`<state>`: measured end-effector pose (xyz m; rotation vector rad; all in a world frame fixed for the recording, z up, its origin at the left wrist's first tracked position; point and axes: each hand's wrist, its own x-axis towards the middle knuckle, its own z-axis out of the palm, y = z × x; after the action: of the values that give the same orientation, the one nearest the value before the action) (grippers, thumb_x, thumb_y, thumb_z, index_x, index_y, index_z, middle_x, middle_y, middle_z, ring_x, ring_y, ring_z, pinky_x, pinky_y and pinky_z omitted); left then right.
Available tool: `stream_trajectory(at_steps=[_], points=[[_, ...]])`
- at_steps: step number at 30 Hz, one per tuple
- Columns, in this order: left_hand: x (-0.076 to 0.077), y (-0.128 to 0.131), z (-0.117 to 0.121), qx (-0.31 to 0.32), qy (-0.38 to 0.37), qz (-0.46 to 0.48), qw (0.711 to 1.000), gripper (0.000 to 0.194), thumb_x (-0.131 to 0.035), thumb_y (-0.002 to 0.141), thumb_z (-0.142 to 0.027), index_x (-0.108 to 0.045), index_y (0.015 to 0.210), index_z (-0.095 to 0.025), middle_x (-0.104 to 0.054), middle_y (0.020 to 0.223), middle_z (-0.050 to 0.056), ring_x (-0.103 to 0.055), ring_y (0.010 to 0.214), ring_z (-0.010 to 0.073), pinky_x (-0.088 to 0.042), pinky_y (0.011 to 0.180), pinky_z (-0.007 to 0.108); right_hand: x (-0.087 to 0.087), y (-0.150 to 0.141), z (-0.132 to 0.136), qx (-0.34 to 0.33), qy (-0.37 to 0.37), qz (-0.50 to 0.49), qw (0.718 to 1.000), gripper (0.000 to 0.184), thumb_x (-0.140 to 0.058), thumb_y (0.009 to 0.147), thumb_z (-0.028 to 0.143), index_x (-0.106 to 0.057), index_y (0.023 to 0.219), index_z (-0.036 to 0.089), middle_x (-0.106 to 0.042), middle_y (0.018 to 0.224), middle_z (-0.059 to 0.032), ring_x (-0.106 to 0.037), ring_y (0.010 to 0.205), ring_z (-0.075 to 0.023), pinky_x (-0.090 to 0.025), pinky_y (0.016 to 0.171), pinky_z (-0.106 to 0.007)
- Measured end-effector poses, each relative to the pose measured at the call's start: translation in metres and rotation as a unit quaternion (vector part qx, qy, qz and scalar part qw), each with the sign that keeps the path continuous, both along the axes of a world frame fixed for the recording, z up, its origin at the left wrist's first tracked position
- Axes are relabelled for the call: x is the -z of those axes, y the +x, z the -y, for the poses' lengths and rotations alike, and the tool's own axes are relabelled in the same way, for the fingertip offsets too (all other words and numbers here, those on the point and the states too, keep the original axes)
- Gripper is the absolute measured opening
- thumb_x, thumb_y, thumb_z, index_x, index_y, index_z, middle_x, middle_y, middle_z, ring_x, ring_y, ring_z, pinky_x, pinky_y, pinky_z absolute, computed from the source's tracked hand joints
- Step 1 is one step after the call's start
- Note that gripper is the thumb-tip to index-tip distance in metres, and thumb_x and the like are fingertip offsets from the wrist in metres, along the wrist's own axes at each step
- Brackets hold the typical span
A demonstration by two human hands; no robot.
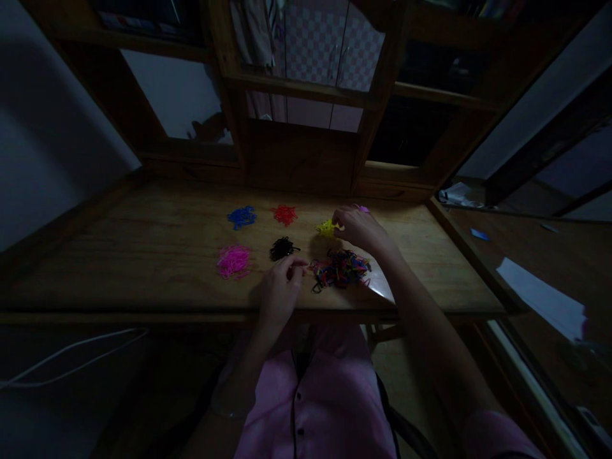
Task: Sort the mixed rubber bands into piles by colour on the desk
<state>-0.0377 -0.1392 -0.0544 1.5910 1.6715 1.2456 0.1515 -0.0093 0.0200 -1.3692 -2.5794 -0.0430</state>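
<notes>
On the wooden desk (157,255) lie small heaps of rubber bands sorted by colour: blue (241,217), red (285,214), yellow (326,227), pink (234,261) and black (283,248). A mixed-colour heap (340,268) lies nearest me. My right hand (359,228) reaches over the mixed heap, fingers pinched on a yellow band at the yellow heap. My left hand (282,287) rests on the desk between the black heap and the mixed heap, fingers curled together; what they hold is too small to see.
The room is dim. A wooden shelf unit (306,95) rises behind the desk. A side surface (535,268) at the right carries white papers (542,296) and a blue scrap (479,234). A white cable (71,354) runs below the desk at the left.
</notes>
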Motion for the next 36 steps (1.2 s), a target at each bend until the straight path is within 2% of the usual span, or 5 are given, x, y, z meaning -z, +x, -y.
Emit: stream_trajectory(at_steps=[3, 9, 19, 28, 36], points=[[0.000, 0.000, 0.000, -0.004, 0.002, -0.002, 1.000, 0.021, -0.047, 0.086, -0.016, -0.067, 0.090, -0.022, -0.072, 0.086, 0.002, -0.067, 0.080, 0.0166, -0.048, 0.072, 0.026, 0.001, -0.011, 0.006, -0.020, -0.009, -0.035, 0.999, 0.031, -0.051, 0.083, 0.006, -0.065, 0.109, 0.018, -0.069, 0.106, -0.0095, -0.064, 0.089, -0.0199, -0.041, 0.081, -0.031], [0.001, 0.000, -0.002, -0.008, 0.012, -0.023, 1.000, 0.021, -0.048, 0.085, -0.015, -0.067, 0.089, -0.022, -0.073, 0.089, 0.002, -0.067, 0.083, 0.0174, -0.049, 0.073, 0.026, 0.017, -0.026, 0.018, -0.112, -0.160, -0.118, 0.974, 0.040, -0.050, 0.079, 0.002, -0.068, 0.110, 0.021, -0.074, 0.103, -0.0032, -0.067, 0.089, -0.0151, -0.046, 0.074, -0.023], [-0.001, 0.000, -0.001, -0.009, 0.001, -0.019, 1.000, 0.021, -0.049, 0.086, -0.017, -0.068, 0.090, -0.023, -0.073, 0.089, 0.002, -0.068, 0.080, 0.0172, -0.048, 0.070, 0.026, 0.006, -0.001, 0.020, -0.018, -0.056, -0.121, 0.991, 0.032, -0.054, 0.082, 0.008, -0.072, 0.104, 0.022, -0.075, 0.096, -0.0049, -0.068, 0.086, -0.0190, -0.046, 0.078, -0.030], [-0.001, 0.000, 0.000, -0.011, -0.003, -0.017, 1.000, 0.021, -0.049, 0.086, -0.016, -0.068, 0.091, -0.022, -0.074, 0.089, 0.003, -0.068, 0.081, 0.0180, -0.048, 0.070, 0.026, -0.005, 0.022, 0.080, -0.118, -0.153, -0.145, 0.970, 0.015, -0.058, 0.084, 0.014, -0.067, 0.093, 0.023, -0.071, 0.090, -0.0019, -0.064, 0.081, -0.0160, -0.046, 0.073, -0.027], [-0.005, 0.002, 0.001, 0.001, 0.000, -0.003, 1.000, 0.020, -0.049, 0.086, -0.017, -0.068, 0.089, -0.022, -0.073, 0.088, 0.002, -0.067, 0.081, 0.0166, -0.049, 0.073, 0.026, 0.018, 0.029, 0.127, 0.013, -0.139, -0.073, 0.987, 0.021, -0.056, 0.079, 0.010, -0.058, 0.096, 0.022, -0.068, 0.093, -0.0056, -0.062, 0.077, -0.0185, -0.040, 0.064, -0.026]])
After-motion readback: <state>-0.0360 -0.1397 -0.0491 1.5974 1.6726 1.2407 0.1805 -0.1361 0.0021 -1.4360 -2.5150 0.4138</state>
